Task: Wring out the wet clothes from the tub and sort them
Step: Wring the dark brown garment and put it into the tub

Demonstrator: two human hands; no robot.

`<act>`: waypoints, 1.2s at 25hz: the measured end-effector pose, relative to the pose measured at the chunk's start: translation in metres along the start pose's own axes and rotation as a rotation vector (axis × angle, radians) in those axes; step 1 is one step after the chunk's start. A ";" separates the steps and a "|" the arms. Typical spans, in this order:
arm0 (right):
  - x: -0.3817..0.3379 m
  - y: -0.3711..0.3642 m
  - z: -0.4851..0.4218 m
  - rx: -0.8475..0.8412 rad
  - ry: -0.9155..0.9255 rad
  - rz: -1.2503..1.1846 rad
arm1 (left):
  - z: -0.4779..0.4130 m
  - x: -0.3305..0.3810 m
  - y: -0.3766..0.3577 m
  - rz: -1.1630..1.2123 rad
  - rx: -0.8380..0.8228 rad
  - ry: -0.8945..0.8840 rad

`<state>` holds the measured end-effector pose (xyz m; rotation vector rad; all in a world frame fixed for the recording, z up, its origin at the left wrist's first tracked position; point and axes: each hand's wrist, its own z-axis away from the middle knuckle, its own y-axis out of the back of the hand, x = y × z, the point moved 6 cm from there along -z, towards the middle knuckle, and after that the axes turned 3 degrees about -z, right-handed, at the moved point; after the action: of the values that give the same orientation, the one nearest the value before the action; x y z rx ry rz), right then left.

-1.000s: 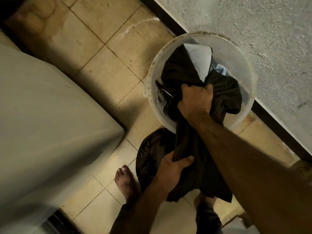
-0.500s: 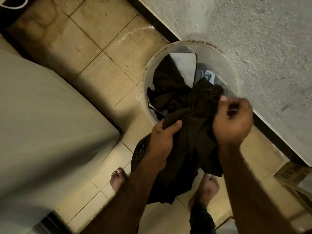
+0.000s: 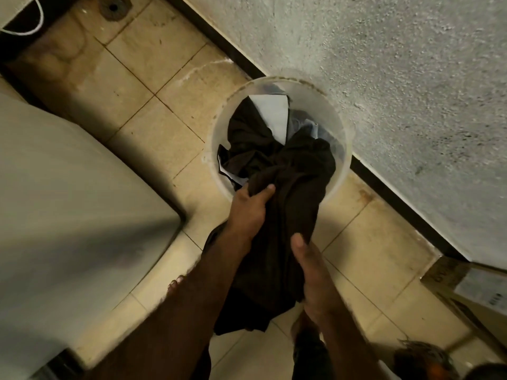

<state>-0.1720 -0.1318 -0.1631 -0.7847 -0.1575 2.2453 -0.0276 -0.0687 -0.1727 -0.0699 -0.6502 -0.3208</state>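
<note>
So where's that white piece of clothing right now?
In the head view the white cloth lies inside the tub, on its far side near the wall, just beyond the dark garment that the left hand and right hand hold.

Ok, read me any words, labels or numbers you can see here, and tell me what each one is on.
Cardboard box, side print: a few dark letters, too blurred to read.
White sticker on that box: dark barcode-like marks, too small to read.
Plastic tub, dark garment, wall: no text visible.
Nothing here can be quoted.
</note>
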 end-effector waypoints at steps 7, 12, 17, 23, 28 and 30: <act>-0.038 -0.016 -0.019 0.013 0.163 -0.003 | 0.021 -0.027 -0.004 0.205 -0.172 0.167; -0.066 -0.024 -0.061 0.070 0.188 0.110 | 0.067 -0.074 0.012 0.295 -0.185 0.223; -0.103 -0.029 -0.109 -0.001 0.259 0.135 | 0.081 -0.085 0.019 0.259 -0.280 0.278; -0.085 -0.011 -0.161 0.083 0.342 0.536 | 0.082 -0.102 0.032 0.245 -0.338 0.283; -0.044 0.006 -0.205 -0.025 0.087 1.422 | 0.065 -0.092 0.031 0.222 -0.323 0.224; -0.063 -0.008 -0.196 0.003 0.104 1.408 | 0.055 -0.077 0.029 0.220 -0.307 0.192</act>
<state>-0.0192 -0.1922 -0.2874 -1.2142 0.6574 3.4461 -0.1087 -0.0110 -0.1745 -0.3967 -0.3940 -0.2089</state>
